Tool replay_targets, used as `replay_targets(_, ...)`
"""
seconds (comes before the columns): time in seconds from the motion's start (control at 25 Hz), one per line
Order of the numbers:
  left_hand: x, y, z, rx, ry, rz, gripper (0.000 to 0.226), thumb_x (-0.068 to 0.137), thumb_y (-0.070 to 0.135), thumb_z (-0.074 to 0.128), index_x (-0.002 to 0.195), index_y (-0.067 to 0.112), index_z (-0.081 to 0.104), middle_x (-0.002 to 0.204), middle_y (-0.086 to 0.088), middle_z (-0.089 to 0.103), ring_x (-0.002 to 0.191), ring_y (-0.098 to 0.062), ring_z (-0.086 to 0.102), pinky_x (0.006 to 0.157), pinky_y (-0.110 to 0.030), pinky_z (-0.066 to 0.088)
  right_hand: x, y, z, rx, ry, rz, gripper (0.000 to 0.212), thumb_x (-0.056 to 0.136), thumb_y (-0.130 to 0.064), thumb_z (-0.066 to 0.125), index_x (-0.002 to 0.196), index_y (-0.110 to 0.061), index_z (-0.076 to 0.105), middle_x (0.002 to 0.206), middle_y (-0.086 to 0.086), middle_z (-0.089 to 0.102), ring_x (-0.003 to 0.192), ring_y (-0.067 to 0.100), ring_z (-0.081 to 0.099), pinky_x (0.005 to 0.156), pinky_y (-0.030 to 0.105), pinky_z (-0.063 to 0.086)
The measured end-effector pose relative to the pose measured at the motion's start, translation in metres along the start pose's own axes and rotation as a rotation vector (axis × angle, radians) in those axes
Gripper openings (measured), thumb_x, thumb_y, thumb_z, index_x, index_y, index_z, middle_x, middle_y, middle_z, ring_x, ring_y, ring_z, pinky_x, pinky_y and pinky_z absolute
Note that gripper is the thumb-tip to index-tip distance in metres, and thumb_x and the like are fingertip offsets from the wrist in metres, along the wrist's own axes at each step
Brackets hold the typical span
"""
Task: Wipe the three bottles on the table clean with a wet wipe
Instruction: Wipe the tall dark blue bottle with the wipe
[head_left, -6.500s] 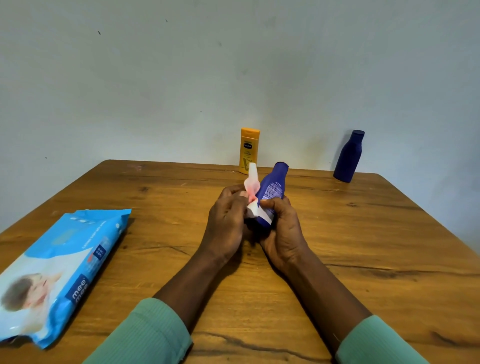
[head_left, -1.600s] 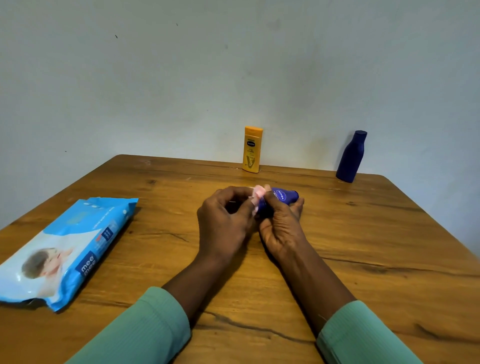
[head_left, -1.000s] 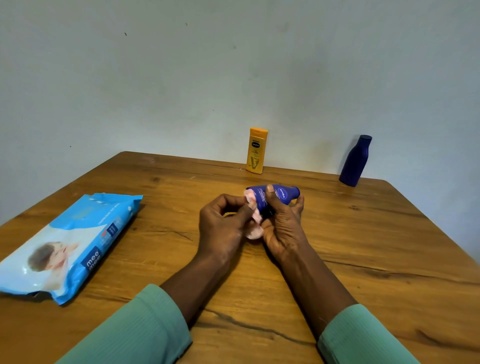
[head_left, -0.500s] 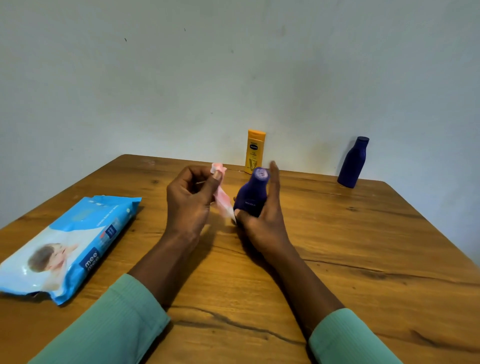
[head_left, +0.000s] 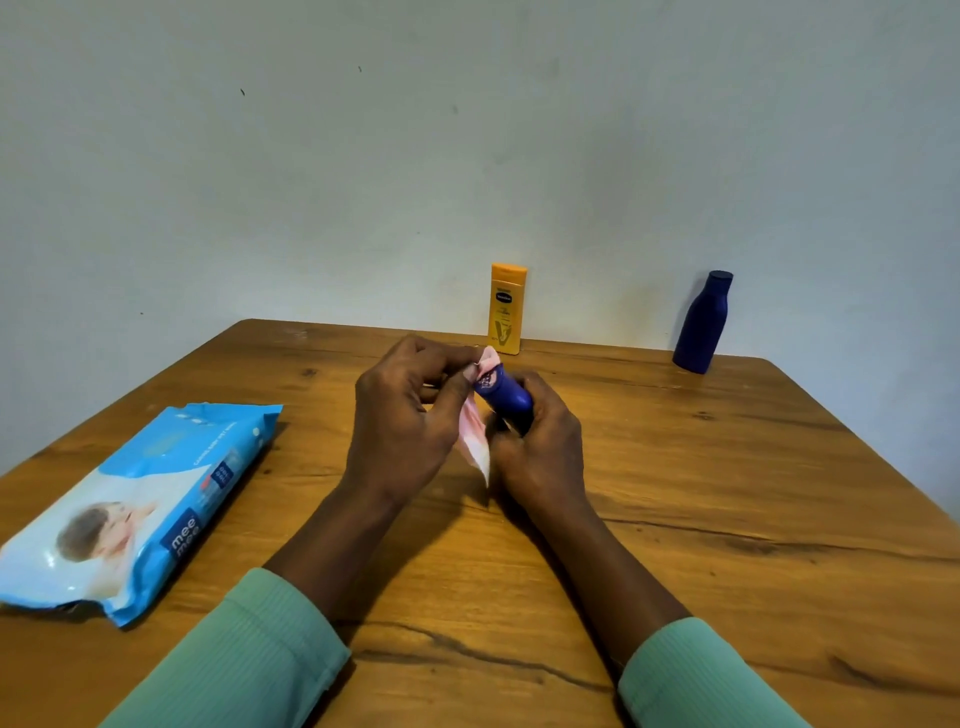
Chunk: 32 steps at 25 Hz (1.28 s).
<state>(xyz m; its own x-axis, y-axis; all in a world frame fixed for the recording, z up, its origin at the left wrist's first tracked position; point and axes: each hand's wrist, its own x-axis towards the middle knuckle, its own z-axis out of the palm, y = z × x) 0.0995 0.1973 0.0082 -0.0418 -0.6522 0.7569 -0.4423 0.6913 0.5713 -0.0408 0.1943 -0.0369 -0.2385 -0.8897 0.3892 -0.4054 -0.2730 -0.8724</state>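
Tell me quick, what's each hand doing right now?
Left hand: closed, pinching the wet wipe against the bottle's end.
Right hand: closed around the small blue bottle.

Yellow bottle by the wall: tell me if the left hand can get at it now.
Probably yes, once freed: the left hand pinches the wet wipe, but nothing stands between it and the yellow bottle.

Wooden table (head_left: 727, 519): wipes pack (head_left: 135, 509) left; yellow bottle (head_left: 507, 308), blue bottle (head_left: 702, 322) upright at back
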Motion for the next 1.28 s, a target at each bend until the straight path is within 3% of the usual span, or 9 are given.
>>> replay_targets(0.08, -0.006, 0.002, 0.007, -0.005, -0.049, -0.036, 0.022, 0.094, 0.013, 0.076, 0.114, 0.019, 0.079, 0.107, 0.004, 0.072, 0.099, -0.005, 0.069, 0.075, -0.014, 0.056, -0.004, -0.004, -0.001, 0.007, 0.03, -0.068, 0.05, 0.085, -0.022, 0.081, 0.128, -0.035, 0.061, 0.122, -0.01, 0.069, 0.116, 0.02, 0.064, 0.1, 0.053, 0.055)
replay_targets(0.24, -0.012, 0.002, 0.016, -0.167, -0.167, -0.24, 0.018, 0.09, 0.016, 0.078, 0.107, 0.02, 0.081, 0.103, 0.004, 0.075, 0.096, -0.009, 0.072, 0.082, -0.03, 0.062, -0.002, -0.005, -0.005, -0.091, 0.046, -0.221, 0.025, 0.086, -0.012, 0.069, 0.109, -0.022, 0.07, 0.104, -0.008, 0.069, 0.107, 0.023, 0.062, 0.092, 0.057, 0.053)
replay_targets(0.36, -0.009, -0.003, 0.008, -0.167, -0.217, -0.168, 0.017, 0.088, 0.014, 0.08, 0.105, 0.017, 0.082, 0.098, 0.002, 0.071, 0.092, -0.011, 0.069, 0.075, -0.026, 0.058, -0.002, -0.006, -0.003, -0.206, -0.052, -0.227, 0.037, 0.086, -0.012, 0.075, 0.118, -0.023, 0.061, 0.106, -0.004, 0.063, 0.107, 0.025, 0.058, 0.088, 0.054, 0.054)
replay_targets(0.48, -0.008, -0.005, 0.003, -0.129, -0.237, -0.068, 0.019, 0.087, 0.017, 0.08, 0.106, 0.018, 0.082, 0.097, 0.003, 0.07, 0.093, -0.012, 0.069, 0.073, -0.026, 0.059, -0.002, -0.008, -0.003, -0.146, -0.126, -0.212, 0.063, 0.083, -0.017, 0.084, 0.131, -0.028, 0.045, 0.116, 0.002, 0.065, 0.11, 0.023, 0.063, 0.085, 0.048, 0.06)
replay_targets(0.72, -0.015, -0.008, 0.012, -0.361, -0.138, -0.356, 0.019, 0.087, 0.018, 0.08, 0.105, 0.012, 0.081, 0.1, 0.0, 0.08, 0.098, -0.015, 0.076, 0.085, -0.047, 0.064, 0.0, -0.008, -0.003, 0.019, -0.028, -0.145, 0.061, 0.085, -0.006, 0.081, 0.132, -0.02, 0.044, 0.115, 0.006, 0.064, 0.104, 0.021, 0.067, 0.083, 0.046, 0.063)
replay_targets(0.96, -0.02, 0.003, 0.024, -0.138, -0.032, -0.184, 0.011, 0.087, 0.024, 0.082, 0.095, 0.018, 0.079, 0.091, 0.008, 0.074, 0.09, -0.01, 0.073, 0.074, -0.03, 0.063, -0.001, -0.007, -0.001, -0.037, -0.032, -0.154, 0.06, 0.088, -0.01, 0.08, 0.132, -0.025, 0.043, 0.123, 0.005, 0.062, 0.115, 0.026, 0.063, 0.087, 0.046, 0.062)
replay_targets(1.12, -0.028, 0.007, 0.029, -0.338, 0.026, -0.37, 0.01, 0.088, 0.021, 0.081, 0.097, 0.017, 0.077, 0.091, 0.004, 0.078, 0.092, -0.012, 0.076, 0.081, -0.039, 0.065, -0.002, -0.007, 0.0, -0.034, -0.005, -0.161, 0.052, 0.091, -0.014, 0.077, 0.13, -0.025, 0.045, 0.119, 0.005, 0.062, 0.111, 0.028, 0.063, 0.085, 0.048, 0.061)
replay_targets(1.28, -0.032, 0.013, 0.035, -0.139, 0.02, -0.185, 0.009, 0.089, 0.021, 0.08, 0.096, 0.019, 0.075, 0.093, 0.011, 0.073, 0.091, -0.006, 0.072, 0.074, -0.022, 0.06, -0.001, -0.008, 0.0, -0.004, 0.021, -0.151, 0.053, 0.091, -0.013, 0.078, 0.131, -0.024, 0.044, 0.114, 0.002, 0.062, 0.104, 0.02, 0.066, 0.081, 0.045, 0.063)
